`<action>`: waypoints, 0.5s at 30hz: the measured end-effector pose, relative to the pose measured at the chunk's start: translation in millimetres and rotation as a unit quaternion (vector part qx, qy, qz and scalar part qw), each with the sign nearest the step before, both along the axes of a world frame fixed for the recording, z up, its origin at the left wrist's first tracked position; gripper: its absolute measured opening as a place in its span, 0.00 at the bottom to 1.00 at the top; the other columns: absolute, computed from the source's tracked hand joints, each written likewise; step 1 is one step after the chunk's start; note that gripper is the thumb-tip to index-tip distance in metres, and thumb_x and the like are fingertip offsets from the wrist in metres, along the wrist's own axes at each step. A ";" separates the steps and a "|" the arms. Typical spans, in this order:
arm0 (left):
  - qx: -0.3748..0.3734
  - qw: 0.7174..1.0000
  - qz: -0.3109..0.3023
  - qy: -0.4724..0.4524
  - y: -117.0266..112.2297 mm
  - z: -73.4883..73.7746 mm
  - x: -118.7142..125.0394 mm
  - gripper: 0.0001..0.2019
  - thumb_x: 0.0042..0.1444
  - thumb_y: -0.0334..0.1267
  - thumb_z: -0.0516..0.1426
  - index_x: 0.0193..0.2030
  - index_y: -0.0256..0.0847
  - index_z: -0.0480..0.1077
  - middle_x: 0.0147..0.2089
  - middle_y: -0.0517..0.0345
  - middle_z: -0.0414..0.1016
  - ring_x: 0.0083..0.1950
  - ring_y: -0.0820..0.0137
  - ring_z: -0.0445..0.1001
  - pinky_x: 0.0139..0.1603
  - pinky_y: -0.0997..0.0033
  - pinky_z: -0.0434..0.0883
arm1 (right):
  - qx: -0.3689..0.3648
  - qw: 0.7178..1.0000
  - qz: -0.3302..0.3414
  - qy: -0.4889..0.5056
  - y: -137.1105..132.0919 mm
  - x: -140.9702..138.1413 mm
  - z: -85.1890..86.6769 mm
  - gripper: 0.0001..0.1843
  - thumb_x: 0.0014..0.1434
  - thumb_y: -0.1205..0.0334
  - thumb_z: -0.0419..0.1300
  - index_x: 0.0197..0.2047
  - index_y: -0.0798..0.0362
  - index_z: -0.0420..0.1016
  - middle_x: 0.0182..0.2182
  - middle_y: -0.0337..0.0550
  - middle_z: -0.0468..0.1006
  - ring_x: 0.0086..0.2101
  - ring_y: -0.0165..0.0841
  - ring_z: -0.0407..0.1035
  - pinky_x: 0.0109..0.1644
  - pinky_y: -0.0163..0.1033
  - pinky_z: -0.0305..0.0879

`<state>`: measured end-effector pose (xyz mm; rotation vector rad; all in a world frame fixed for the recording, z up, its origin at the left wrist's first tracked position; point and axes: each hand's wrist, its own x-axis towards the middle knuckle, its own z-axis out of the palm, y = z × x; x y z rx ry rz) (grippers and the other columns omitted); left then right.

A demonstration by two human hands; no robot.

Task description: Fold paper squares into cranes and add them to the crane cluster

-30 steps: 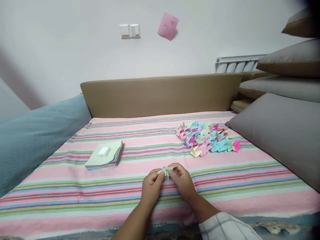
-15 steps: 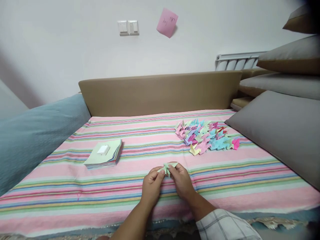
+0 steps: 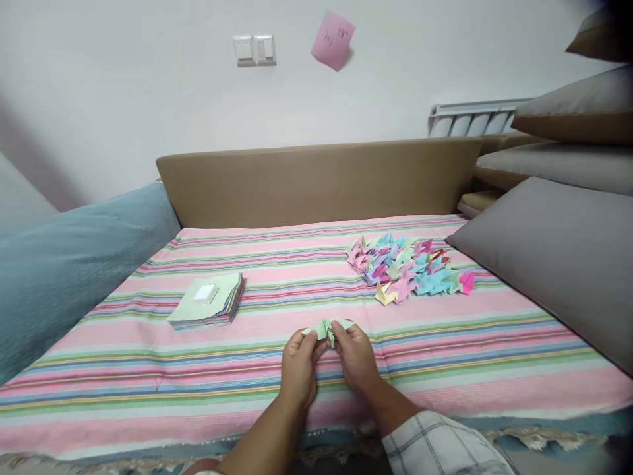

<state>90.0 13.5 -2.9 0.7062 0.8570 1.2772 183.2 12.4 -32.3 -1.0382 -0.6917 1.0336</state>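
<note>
A pale green folded paper crane (image 3: 321, 328) is held between my two hands, just above the striped cloth (image 3: 208, 382). My left hand (image 3: 299, 363) pinches its left wing between thumb and fingers. On the other side, my right hand (image 3: 357, 353) grips the right wing, its thumb lying over the paper. The middle of the crane shows between the thumbs, with a narrow point hanging down. Beyond my right hand lies a cluster of folded paper cranes (image 3: 405, 277) in pink, blue, green, yellow and purple.
To the left sits a stack of coloured paper sheets (image 3: 190, 311) with a small white block (image 3: 205, 293) on top. A brown backrest (image 3: 316, 188) runs along the wall. Grey cushions (image 3: 558, 244) pile up at right; a blue covered cushion (image 3: 89, 257) lies at left.
My left hand has shifted its grip outward along the left wing, which now shows spread wider and flatter. The right hand keeps hold of its side. The view has shifted slightly.
</note>
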 end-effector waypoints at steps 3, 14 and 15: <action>0.030 0.999 0.031 0.025 -0.4 -3.6 3.7 0.15 0.38 0.40 0.67 0.31 0.37 0.70 0.27 0.62 0.73 0.29 0.76 0.70 0.34 0.76 0.69 | 0.003 0.999 -0.002 -0.045 -5.3 -1.4 7.9 0.17 0.50 0.48 0.62 0.30 0.55 0.72 0.21 0.36 0.71 0.25 0.29 0.63 0.30 0.35 0.60; 0.067 0.995 -0.011 0.072 2.1 -11.0 1.8 0.13 0.44 0.44 0.63 0.31 0.35 0.75 0.26 0.59 0.73 0.30 0.74 0.68 0.37 0.74 0.66 | 0.012 1.000 -0.002 -0.029 -4.5 -6.7 2.6 0.17 0.52 0.47 0.60 0.33 0.54 0.72 0.22 0.37 0.72 0.25 0.30 0.64 0.31 0.35 0.61; 0.067 0.995 -0.003 0.074 1.7 -10.1 2.0 0.13 0.44 0.44 0.63 0.30 0.36 0.74 0.25 0.60 0.73 0.29 0.74 0.68 0.36 0.75 0.65 | 0.007 0.999 -0.003 -0.037 -4.8 -6.8 2.8 0.17 0.52 0.47 0.60 0.31 0.54 0.71 0.21 0.37 0.71 0.24 0.29 0.63 0.30 0.35 0.60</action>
